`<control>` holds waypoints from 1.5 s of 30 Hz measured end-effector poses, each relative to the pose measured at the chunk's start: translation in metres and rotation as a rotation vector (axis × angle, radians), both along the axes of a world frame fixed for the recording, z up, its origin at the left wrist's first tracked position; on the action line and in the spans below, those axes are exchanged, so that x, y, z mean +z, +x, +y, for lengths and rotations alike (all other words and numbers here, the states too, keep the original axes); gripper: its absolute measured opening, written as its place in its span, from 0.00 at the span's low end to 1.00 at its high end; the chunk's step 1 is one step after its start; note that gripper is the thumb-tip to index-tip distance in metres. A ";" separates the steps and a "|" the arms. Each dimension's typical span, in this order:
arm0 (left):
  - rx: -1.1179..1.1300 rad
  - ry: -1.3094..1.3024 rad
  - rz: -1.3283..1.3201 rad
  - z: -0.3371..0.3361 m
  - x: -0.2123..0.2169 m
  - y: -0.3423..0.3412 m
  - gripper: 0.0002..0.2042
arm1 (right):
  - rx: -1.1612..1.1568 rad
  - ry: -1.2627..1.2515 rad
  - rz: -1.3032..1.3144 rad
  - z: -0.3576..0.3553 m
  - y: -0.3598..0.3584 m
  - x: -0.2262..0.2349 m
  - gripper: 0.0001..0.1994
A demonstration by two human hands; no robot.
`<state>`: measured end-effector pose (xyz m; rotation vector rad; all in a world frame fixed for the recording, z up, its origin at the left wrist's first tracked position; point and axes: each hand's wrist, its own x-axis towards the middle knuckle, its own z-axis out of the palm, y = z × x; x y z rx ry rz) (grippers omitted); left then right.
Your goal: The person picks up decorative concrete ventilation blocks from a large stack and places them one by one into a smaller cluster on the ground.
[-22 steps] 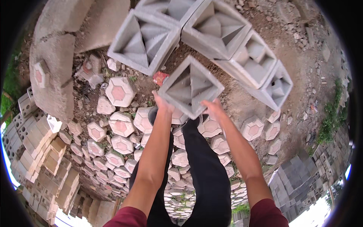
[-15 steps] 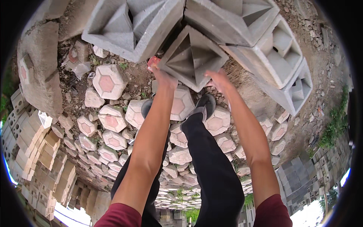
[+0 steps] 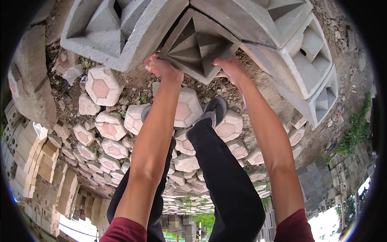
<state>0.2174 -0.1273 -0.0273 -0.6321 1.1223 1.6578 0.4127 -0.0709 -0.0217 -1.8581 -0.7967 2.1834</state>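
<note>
Between my two hands is a grey square concrete block [image 3: 203, 46] with a hollowed, pyramid-faceted front, turned corner-down like a diamond. My left hand [image 3: 165, 68] grips its lower left edge, the fingers partly hidden behind it. On the lower right edge, my right hand [image 3: 230, 69] has its thumb on the front rim and its fingers around the side. A larger block [image 3: 133, 44] of the same kind stands close on the left, and another block [image 3: 250, 24] adjoins it at the upper right. A red and white packet [image 3: 151, 66] shows beside my left hand.
More hollow concrete blocks [image 3: 307, 56] run down the right side. Hexagonal pavers [image 3: 105, 86] with pink centres cover the ground around my feet. A thick concrete slab [image 3: 34, 76] stands at the far left, and stacked blocks [image 3: 38, 169] rise at the lower left. Loose rubble lies between them.
Both hands have moved up and slightly left with the block, which now sits deeper in the corner between the neighbouring blocks. The whole view has shifted a little.
</note>
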 end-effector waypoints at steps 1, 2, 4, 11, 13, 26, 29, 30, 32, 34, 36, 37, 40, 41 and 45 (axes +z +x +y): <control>-0.006 -0.015 0.012 0.002 0.001 0.001 0.26 | 0.008 0.004 -0.010 0.000 0.001 0.000 0.20; -0.013 -0.022 0.032 0.002 -0.002 -0.002 0.26 | -0.017 -0.016 -0.013 0.000 -0.002 -0.001 0.19; -0.030 -0.038 0.069 0.000 -0.008 -0.005 0.26 | -0.068 -0.059 -0.021 -0.001 -0.005 -0.001 0.18; -0.107 0.074 0.082 -0.008 -0.018 -0.010 0.27 | -0.053 0.004 -0.084 -0.003 -0.011 0.002 0.24; -0.230 0.139 0.102 -0.014 -0.007 -0.021 0.27 | -0.049 -0.019 -0.016 -0.002 -0.017 0.013 0.27; -1.087 -0.159 0.391 -0.054 0.274 -0.026 0.15 | -0.037 0.217 -0.170 -0.069 0.011 0.254 0.19; -1.335 0.140 0.918 -0.077 0.342 -0.041 0.15 | 0.104 0.400 -0.322 -0.096 0.022 0.365 0.20; -1.371 0.192 1.009 -0.084 0.360 -0.043 0.16 | 0.096 0.458 -0.330 -0.103 0.027 0.403 0.20; -1.338 0.155 0.700 -0.073 0.433 -0.020 0.15 | -0.042 0.480 -0.362 -0.146 0.053 0.452 0.20; -1.402 0.064 0.487 -0.055 0.532 -0.009 0.16 | -0.220 0.492 -0.333 -0.149 0.073 0.510 0.20; -1.506 0.127 0.563 -0.059 0.586 -0.020 0.18 | -0.322 0.457 -0.290 -0.172 0.065 0.590 0.20; -1.525 0.197 0.569 -0.060 0.601 -0.020 0.17 | -0.387 0.534 -0.312 -0.184 0.065 0.617 0.19; -1.610 0.296 0.601 -0.065 0.666 0.002 0.16 | -0.610 0.652 -0.373 -0.237 0.064 0.664 0.18; -1.641 0.309 0.615 -0.070 0.687 0.011 0.16 | -0.690 0.629 -0.382 -0.260 0.061 0.679 0.18; -1.844 0.405 0.593 -0.109 0.715 0.054 0.14 | -0.989 0.599 -0.371 -0.359 0.037 0.733 0.15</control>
